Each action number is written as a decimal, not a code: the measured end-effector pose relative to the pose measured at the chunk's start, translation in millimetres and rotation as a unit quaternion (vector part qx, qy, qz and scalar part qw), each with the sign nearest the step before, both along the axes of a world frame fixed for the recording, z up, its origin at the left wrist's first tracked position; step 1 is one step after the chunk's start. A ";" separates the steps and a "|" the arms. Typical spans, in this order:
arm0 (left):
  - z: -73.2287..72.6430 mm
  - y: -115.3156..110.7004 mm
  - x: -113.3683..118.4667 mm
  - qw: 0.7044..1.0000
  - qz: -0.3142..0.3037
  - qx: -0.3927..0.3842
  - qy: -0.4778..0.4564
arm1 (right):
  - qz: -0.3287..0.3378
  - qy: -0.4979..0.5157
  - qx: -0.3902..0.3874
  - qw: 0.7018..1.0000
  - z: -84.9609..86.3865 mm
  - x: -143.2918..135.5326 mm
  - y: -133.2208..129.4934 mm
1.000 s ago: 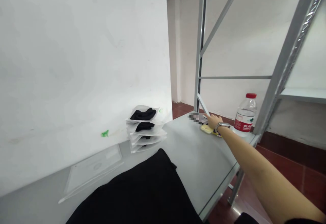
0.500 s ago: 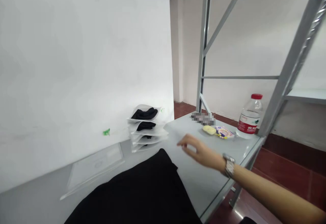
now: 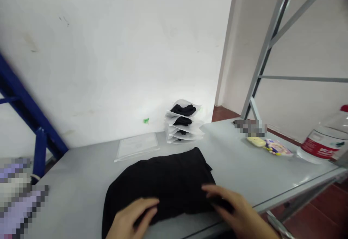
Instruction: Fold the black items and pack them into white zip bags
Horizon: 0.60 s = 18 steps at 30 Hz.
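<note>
Cloth plain blk; tabletop lt gry; bottle cap red.

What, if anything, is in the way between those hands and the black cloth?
Nothing visible stands between them and the cloth: the left hand is at its near left part, the right hand at its right end. The clear bag lies beyond it, the bottle off to the right.

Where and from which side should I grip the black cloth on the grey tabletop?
Grip the black cloth by its near edge, from the person's side, one hand toward each end. It lies spread on the grey tabletop with that edge facing the person, near the left hand and right hand; this broad piece may sag from one grip.
</note>
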<state>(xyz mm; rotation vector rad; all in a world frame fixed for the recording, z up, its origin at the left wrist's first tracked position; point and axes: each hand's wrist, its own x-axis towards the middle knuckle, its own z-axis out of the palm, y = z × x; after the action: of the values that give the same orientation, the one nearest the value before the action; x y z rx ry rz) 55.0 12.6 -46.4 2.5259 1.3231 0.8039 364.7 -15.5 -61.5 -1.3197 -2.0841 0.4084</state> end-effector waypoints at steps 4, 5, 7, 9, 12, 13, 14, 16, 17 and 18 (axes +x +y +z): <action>14.7 43.0 3.1 0.993 0.083 -0.020 0.084 | -0.087 0.017 -0.085 0.992 7.8 0.6 56.6; 15.4 53.8 0.2 0.990 0.091 -0.009 0.105 | -0.079 -0.002 -0.088 0.993 8.3 3.8 72.6; 14.7 75.2 -8.5 0.988 0.105 -0.001 0.113 | -0.095 -0.015 -0.077 0.992 6.9 11.9 102.2; 12.1 96.3 -16.9 0.990 0.108 -0.024 0.092 | -0.132 0.002 -0.079 0.988 3.4 19.0 126.5; 6.3 124.6 -20.6 0.991 0.093 -0.064 0.071 | -0.131 0.020 -0.113 0.985 -0.9 21.5 150.3; 5.0 131.9 -19.5 0.991 0.087 -0.072 0.070 | -0.118 0.022 -0.118 0.986 -0.7 20.3 154.3; 4.8 137.5 -17.7 0.991 0.081 -0.080 0.068 | -0.107 0.025 -0.116 0.987 0.6 18.6 156.1; 8.5 141.4 -14.5 0.992 0.072 -0.083 0.063 | -0.098 0.036 -0.096 0.990 7.3 15.5 152.0; 12.5 138.9 -13.9 0.993 0.069 -0.078 0.060 | -0.099 0.044 -0.080 0.991 12.5 14.8 145.7; 17.3 132.9 -14.4 0.994 0.067 -0.068 0.055 | -0.097 0.053 -0.057 0.992 18.3 14.8 136.4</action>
<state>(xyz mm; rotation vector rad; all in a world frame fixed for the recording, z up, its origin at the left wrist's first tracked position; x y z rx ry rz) 40.6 145.5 -29.1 2.4273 1.5394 0.5828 379.5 120.9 -43.2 -1.5184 -1.8488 0.5068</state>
